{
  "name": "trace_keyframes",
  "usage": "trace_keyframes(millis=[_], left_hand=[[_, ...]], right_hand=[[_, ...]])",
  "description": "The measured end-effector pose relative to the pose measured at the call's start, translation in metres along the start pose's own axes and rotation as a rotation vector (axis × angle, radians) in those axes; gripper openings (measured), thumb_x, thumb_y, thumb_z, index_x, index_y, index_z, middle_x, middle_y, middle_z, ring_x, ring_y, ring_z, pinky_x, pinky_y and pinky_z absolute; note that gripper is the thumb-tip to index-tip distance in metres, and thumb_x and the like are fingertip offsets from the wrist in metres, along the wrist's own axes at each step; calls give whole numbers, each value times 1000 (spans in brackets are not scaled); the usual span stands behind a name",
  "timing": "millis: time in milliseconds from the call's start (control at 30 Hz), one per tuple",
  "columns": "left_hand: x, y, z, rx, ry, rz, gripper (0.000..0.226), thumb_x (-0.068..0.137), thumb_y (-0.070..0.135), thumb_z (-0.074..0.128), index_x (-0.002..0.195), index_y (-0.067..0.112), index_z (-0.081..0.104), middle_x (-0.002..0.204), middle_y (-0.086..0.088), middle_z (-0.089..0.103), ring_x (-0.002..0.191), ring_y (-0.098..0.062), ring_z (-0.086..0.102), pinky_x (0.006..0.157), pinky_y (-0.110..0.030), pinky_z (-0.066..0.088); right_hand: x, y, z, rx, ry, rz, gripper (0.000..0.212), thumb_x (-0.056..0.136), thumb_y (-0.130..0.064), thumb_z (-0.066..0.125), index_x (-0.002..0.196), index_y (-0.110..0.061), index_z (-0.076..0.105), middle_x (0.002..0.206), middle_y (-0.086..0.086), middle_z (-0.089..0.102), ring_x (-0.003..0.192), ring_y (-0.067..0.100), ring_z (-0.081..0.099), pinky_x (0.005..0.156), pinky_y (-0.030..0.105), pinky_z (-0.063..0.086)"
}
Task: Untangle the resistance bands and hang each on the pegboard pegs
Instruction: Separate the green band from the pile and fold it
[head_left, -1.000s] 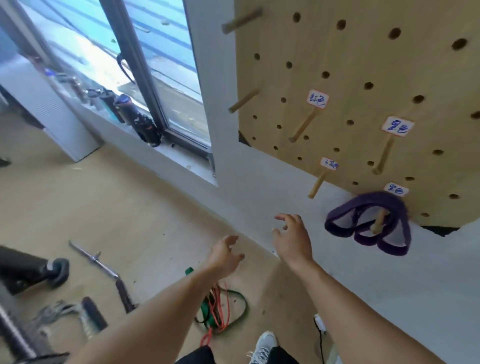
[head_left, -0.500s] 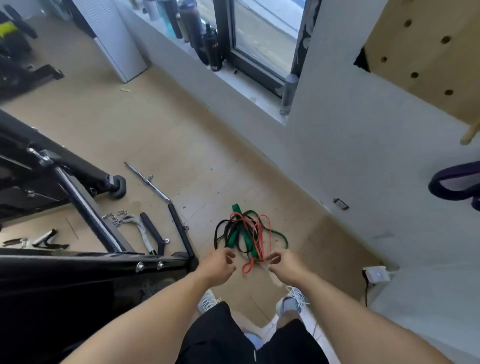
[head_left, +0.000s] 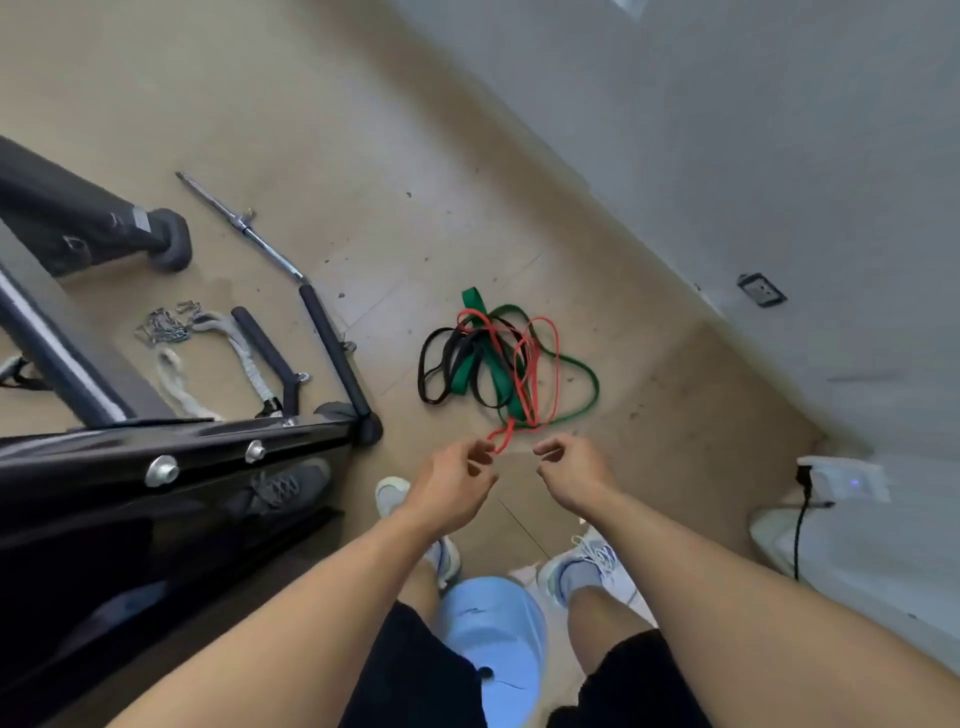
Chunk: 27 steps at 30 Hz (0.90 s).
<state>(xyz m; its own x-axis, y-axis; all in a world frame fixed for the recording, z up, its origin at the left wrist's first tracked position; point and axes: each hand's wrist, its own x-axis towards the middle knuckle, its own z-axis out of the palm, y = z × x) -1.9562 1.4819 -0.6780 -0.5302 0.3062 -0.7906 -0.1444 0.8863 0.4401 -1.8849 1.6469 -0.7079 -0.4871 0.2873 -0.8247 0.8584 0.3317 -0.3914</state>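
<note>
Both hands have been lowered closer to the tangle since the earlier frame, and the pegboard is no longer seen. The red band (head_left: 535, 374), green band (head_left: 582, 374) and black band (head_left: 436, 364) lie knotted together on the floor (head_left: 311, 104) near the wall (head_left: 727, 156). The red band's near end is reached by the left hand (head_left: 457, 480), fingers curled; whether it is pinched cannot be told. The right hand (head_left: 571, 467) is held just beside, loosely curled, nothing gripped. A bar (head_left: 239, 228) lies farther left.

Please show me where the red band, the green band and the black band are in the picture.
red band (head_left: 556, 358): head view, right side of its thin loop.
green band (head_left: 471, 302): head view, wide folded end at the far side of the pile.
black band (head_left: 423, 364): head view, left curve of its loops.
</note>
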Motion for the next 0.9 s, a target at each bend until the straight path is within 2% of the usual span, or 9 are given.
trace_keyframes(millis=[167,233,333,433,567,700,767,833,900], left_hand=[[92,-46,58,77,-118,91,42,96,28,62,137,28,55,121,8,64,103,-10,62,84,-20,41],[129,-62,75,90,-110,75,44,95,25,61,138,27,53,124,4,65,110,-16,63,92,-26,45],[179,-81,85,134,-86,82,57,93,28,55,148,32,38,135,-1,60,122,-26,58,104,-43,47],[221,-93,87,294,-109,106,56,98,23,57,151,26,38,143,-2,56,129,-25,54,107,-42,45],[263,-87,77,558,-217,117,60,98,23,58,154,26,36,149,-3,51,135,-24,49,110,-37,42],[288,-67,57,668,-17,248,48,95,22,56,142,25,46,136,-4,60,123,-28,55,101,-42,48],[290,-58,52,719,-10,296,43,94,20,56,136,22,50,129,-3,62,117,-28,57,98,-43,50],[290,-58,49,764,14,330,42,92,19,56,135,21,52,126,-3,64,114,-27,59,98,-46,51],[287,-60,45,783,35,368,44,91,21,55,135,21,52,123,0,65,111,-27,60,96,-46,52]], right_hand=[[92,41,61,-280,-66,-69,36,89,-19,55,121,-32,65,126,-2,68,120,24,64,100,35,51],[125,55,79,-326,-47,-91,37,92,-17,55,122,-34,65,130,-5,66,123,23,62,100,34,49],[181,80,100,-445,-53,-114,39,94,-13,52,126,-32,61,136,-4,61,126,24,58,99,34,48],[237,106,117,-531,-56,-132,43,95,-10,50,134,-26,59,140,2,58,128,28,57,100,36,48],[312,115,139,-433,64,-191,37,97,-18,59,133,-24,60,134,2,60,125,28,58,103,40,50],[368,109,164,-355,293,-222,52,91,-24,71,140,-26,52,137,1,56,130,26,52,105,40,45],[383,116,180,-332,402,-143,66,84,-32,77,142,-23,46,142,4,51,134,27,47,110,42,42],[397,130,197,-220,461,-61,78,83,-43,78,148,-19,40,150,7,47,139,30,43,115,44,38],[412,142,207,-118,455,-14,77,88,-52,72,148,-16,41,150,10,49,139,32,45,114,44,37]])
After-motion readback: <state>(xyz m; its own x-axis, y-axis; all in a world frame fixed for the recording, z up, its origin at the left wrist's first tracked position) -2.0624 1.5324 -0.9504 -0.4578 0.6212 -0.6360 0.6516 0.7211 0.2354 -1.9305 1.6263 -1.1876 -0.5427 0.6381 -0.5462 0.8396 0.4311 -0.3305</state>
